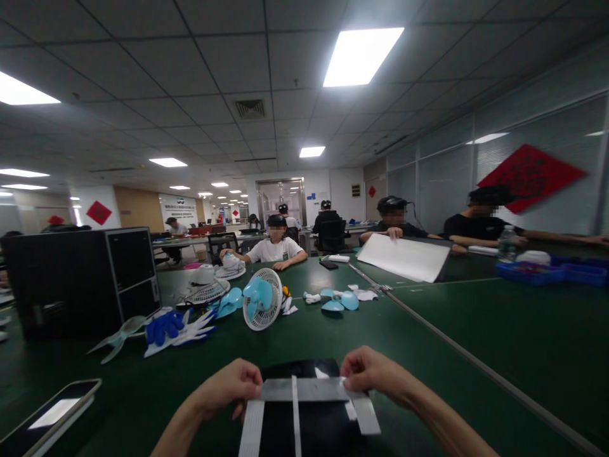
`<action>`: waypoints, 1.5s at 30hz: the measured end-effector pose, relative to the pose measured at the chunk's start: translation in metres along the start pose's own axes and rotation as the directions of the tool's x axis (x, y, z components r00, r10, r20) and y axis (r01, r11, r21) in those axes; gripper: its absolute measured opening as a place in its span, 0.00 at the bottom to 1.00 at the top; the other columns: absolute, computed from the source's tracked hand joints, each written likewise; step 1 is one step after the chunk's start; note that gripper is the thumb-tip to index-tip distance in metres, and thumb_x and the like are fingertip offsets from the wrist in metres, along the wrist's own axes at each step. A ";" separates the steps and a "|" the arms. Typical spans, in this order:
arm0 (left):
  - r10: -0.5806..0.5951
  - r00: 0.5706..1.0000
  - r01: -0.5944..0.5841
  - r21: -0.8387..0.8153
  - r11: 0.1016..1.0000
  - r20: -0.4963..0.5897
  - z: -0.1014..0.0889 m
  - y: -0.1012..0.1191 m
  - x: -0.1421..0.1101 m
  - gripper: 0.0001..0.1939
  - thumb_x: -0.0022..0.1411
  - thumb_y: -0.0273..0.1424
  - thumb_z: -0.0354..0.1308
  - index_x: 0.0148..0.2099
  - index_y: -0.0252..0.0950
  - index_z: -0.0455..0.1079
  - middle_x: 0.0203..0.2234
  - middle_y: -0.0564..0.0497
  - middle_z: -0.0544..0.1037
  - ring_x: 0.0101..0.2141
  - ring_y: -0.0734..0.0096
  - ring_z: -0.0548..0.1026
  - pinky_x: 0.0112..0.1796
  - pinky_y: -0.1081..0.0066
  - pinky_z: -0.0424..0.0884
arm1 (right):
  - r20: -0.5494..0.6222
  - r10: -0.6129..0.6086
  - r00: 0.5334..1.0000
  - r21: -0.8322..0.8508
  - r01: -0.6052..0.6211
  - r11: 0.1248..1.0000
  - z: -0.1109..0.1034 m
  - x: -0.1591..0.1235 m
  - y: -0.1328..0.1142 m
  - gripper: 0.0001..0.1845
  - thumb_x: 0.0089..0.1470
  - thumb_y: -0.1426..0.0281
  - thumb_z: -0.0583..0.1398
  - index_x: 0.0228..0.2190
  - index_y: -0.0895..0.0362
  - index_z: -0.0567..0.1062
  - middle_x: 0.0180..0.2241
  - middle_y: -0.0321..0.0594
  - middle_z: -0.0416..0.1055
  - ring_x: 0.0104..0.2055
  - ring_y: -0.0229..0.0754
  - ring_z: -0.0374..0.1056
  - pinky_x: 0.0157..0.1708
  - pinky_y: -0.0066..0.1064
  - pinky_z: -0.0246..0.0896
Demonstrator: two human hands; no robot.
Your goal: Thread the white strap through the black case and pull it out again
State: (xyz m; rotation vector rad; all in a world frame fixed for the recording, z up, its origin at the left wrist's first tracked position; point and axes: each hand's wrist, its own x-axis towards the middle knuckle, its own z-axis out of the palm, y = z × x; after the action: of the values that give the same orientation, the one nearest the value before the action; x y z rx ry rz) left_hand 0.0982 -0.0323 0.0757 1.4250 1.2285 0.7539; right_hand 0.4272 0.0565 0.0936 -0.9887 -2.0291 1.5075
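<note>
In front of me lies a glossy black flat panel (278, 428) with pale strips on it. A grey strip (311, 390), perhaps tape, stretches across its upper part. My left hand (240, 384) is closed, pinching the grey strip's left end. At the other end, my right hand (365, 371) pinches the same strip between thumb and fingers. A white ribbed strip (252, 426) runs down the panel's left side, and a shorter white strip (366, 414) sits below my right hand. One narrow white strip (295, 419) runs down the middle.
A phone (52, 412) lies left on the green table (419, 368). Beyond are blue-and-white gloves (178, 330), a small fan (261, 298), loose blue fan blades (340, 301) and a black computer case (71, 285). Co-workers sit across; one person's hand holds a white board (404, 257).
</note>
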 end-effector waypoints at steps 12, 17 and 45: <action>-0.239 0.963 0.205 0.242 0.948 0.122 0.001 -0.028 0.018 0.13 0.42 0.38 0.64 0.27 0.34 0.69 0.13 0.57 0.72 0.15 0.75 0.70 0.17 0.77 0.62 | 0.016 0.091 0.996 -0.325 -0.081 0.942 0.011 0.015 0.028 0.08 0.38 0.76 0.62 0.26 0.60 0.78 0.23 0.32 0.71 0.26 0.34 0.64 0.26 0.23 0.56; -0.277 0.957 0.233 0.333 0.914 0.090 0.003 -0.024 0.018 0.13 0.43 0.39 0.63 0.26 0.34 0.69 0.15 0.56 0.73 0.16 0.75 0.69 0.18 0.76 0.61 | 0.009 0.085 0.996 -0.451 -0.072 0.890 0.012 0.019 0.034 0.10 0.41 0.74 0.63 0.31 0.59 0.80 0.28 0.35 0.75 0.31 0.38 0.69 0.29 0.25 0.58; -0.271 0.947 0.320 0.547 0.773 -0.170 0.014 -0.017 0.013 0.02 0.43 0.30 0.56 0.24 0.37 0.67 0.13 0.57 0.70 0.18 0.72 0.68 0.20 0.74 0.60 | -0.024 0.076 0.997 -0.536 -0.077 0.841 0.023 0.011 0.023 0.09 0.40 0.75 0.63 0.29 0.58 0.80 0.27 0.36 0.76 0.29 0.38 0.70 0.23 0.23 0.57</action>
State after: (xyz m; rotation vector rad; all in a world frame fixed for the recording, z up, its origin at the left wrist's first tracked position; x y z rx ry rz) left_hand 0.1098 -0.0255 0.0535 1.6206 1.7963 0.2203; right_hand 0.4108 0.0543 0.0635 -1.2845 -2.5022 0.9694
